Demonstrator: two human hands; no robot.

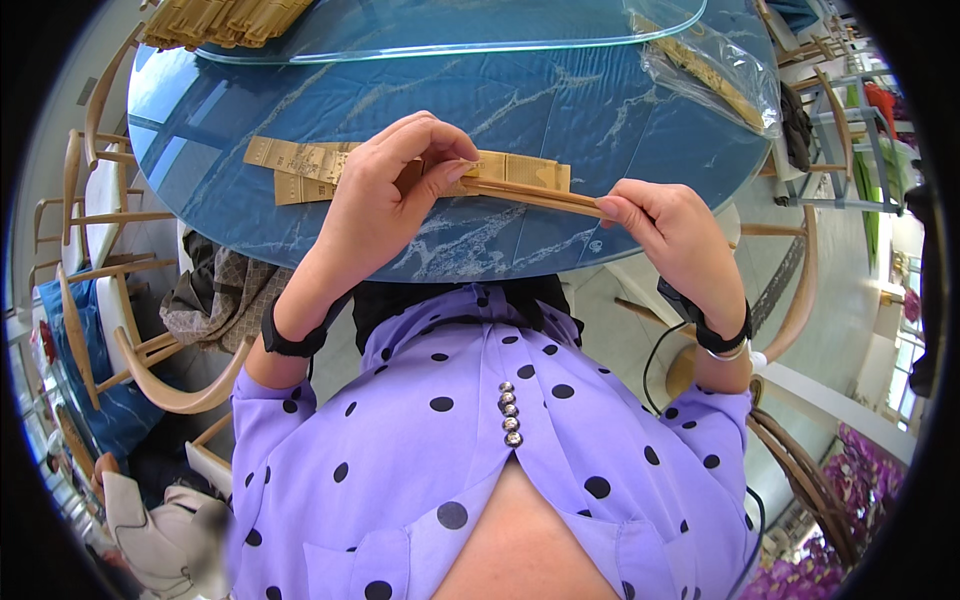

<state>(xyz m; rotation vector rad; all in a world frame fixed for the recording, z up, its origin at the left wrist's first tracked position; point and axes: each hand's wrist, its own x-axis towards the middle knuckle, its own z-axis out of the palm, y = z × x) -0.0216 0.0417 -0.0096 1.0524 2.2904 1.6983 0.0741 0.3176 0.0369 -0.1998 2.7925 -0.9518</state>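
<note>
My left hand [385, 195] pinches a tan paper sleeve [510, 172] with thumb and fingers above the blue marbled round table [300, 110]. A pair of wooden chopsticks [535, 195] sticks out of the sleeve toward the right. My right hand [670, 235] grips the free end of the chopsticks. Two more tan paper sleeves [295, 170] lie flat on the table just left of my left hand.
A glass turntable [450, 40] covers the far part of the table, with a stack of tan sleeves [215, 20] at its left edge and a clear plastic bag of chopsticks [715, 70] at right. Wooden chairs [110, 250] stand around, one with a grey garment.
</note>
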